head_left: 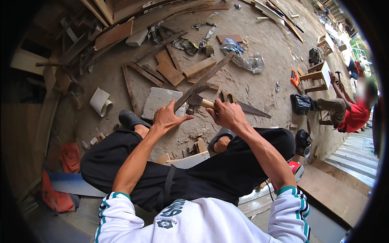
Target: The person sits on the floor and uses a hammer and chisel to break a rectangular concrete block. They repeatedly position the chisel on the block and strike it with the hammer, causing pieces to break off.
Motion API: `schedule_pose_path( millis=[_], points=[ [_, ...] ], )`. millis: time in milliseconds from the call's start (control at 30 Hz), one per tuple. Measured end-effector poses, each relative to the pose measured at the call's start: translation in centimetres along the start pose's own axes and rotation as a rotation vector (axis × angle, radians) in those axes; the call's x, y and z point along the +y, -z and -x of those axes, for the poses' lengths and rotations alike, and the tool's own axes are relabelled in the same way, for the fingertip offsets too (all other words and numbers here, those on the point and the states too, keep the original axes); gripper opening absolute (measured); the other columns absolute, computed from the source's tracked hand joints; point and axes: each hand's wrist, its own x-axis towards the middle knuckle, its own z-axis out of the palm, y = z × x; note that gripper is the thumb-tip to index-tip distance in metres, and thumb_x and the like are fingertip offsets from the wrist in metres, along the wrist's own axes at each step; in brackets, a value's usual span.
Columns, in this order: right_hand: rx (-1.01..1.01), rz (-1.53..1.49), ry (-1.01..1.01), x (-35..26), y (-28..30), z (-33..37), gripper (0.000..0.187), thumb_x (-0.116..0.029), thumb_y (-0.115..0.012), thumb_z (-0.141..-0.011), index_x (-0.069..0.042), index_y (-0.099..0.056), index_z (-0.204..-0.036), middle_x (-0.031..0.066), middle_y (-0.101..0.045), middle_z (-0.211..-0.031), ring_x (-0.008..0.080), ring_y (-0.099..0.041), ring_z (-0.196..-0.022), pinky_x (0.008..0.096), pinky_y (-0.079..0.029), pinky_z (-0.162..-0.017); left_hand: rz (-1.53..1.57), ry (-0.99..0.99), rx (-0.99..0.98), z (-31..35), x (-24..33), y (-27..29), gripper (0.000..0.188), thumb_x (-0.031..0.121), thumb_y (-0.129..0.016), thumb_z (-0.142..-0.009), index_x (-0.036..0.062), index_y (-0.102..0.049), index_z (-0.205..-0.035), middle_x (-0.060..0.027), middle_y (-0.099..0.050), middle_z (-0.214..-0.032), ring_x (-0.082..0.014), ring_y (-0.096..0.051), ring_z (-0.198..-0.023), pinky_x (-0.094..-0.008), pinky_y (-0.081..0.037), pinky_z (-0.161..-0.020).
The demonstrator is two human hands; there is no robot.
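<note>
My left hand (166, 117) is closed on the near end of a long, narrow wooden strip (210, 75), its thumb stretched out to the right. The strip slants away to the far right, over a pale concrete block (156, 101). In my right hand (227, 114) is the light wooden handle of a claw hammer (208, 104). Its dark head lies against the strip, just right of my left fingers. Beyond my right hand a handsaw (255, 111) rests on the dirt, its wooden grip partly visible.
Loose boards (170, 73) and crumpled plastic (249, 61) lie on the ground ahead. A curled pale sheet (100, 102) is at the left. To the right, a person in a red shirt (353, 117) works at a small wooden stool (320, 77), near an orange-handled saw (296, 79) and black bags (300, 104).
</note>
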Motion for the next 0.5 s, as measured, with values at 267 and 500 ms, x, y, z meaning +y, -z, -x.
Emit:
schedule_pose_path(
  millis=[267, 500],
  points=[
    [-0.017, -0.005, -0.07, 0.0, -2.4, -1.2, 0.052, -0.052, -0.052, -0.092, -0.001, -0.06, -0.093, 0.0231, -0.066, -0.07, 0.0411, -0.067, -0.066, 0.0475, -0.054, -0.059, -0.081, 0.06, -0.056, -0.8, -0.8, -1.6, 0.095, 0.08, -0.064, -0.068, -0.0034, -0.05, -0.112, -0.0259, -0.067, -0.077, -0.0427, -0.069, -0.076, -0.0493, -0.055, -0.07],
    [-0.006, -0.061, -0.077, 1.3, -6.5, -0.9, 0.051, -0.053, -0.053, -0.092, -0.003, -0.06, -0.088, 0.0216, -0.064, -0.064, 0.0421, -0.065, -0.061, 0.0485, -0.052, -0.055, -0.09, 0.06, -0.103, -0.2, -1.5, -4.3, 0.089, 0.078, -0.062, -0.072, -0.0028, -0.048, -0.109, -0.0269, -0.066, -0.077, -0.045, -0.068, -0.074, -0.051, -0.054, -0.064]
  ],
)
